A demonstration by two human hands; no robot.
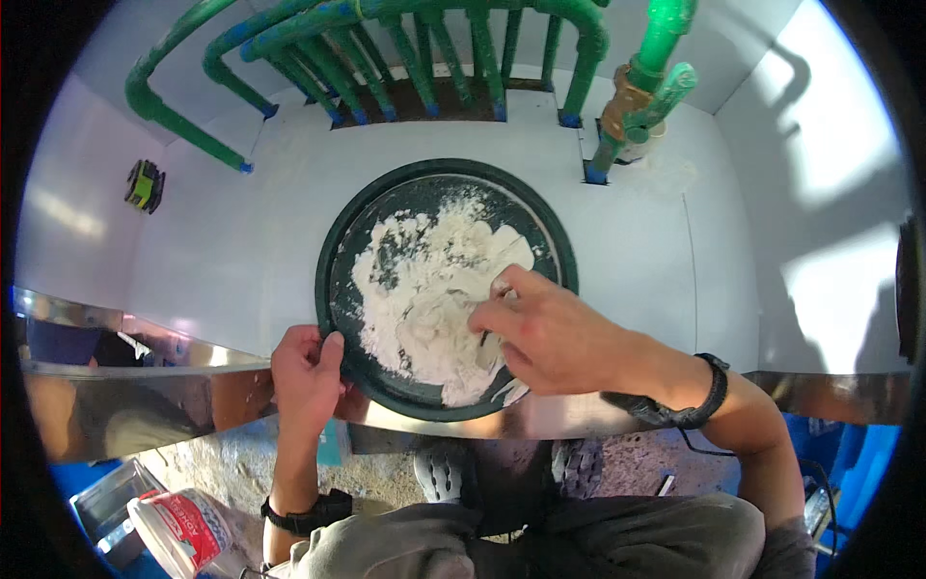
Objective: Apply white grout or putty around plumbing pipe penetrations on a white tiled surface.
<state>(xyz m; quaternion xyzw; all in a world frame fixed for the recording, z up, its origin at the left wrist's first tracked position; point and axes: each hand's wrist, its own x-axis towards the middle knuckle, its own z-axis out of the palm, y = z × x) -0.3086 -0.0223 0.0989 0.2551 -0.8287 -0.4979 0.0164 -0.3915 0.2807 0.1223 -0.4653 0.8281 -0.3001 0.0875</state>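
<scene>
A round black tub (333,236) sits near the front edge of the white surface. Dry-looking white powder (395,309) covers much of its floor, with a wetter, pasty clump (434,323) around the middle. My left hand (307,372) grips the tub's near-left rim, thumb on top. Over the right part of the powder, my right hand (540,328) is closed around a flat-bladed tool that looks like a putty knife (489,352). Its blade points down into the mix; the fingers hide most of its handle.
Green pipes (405,58) rise behind the tub, and a thick green pipe with a brass fitting (627,101) stands far right. A small green-and-black device (145,186) is at the left wall. Below the shiny front edge (154,405), a white bucket with a red label (183,531) stands lower left.
</scene>
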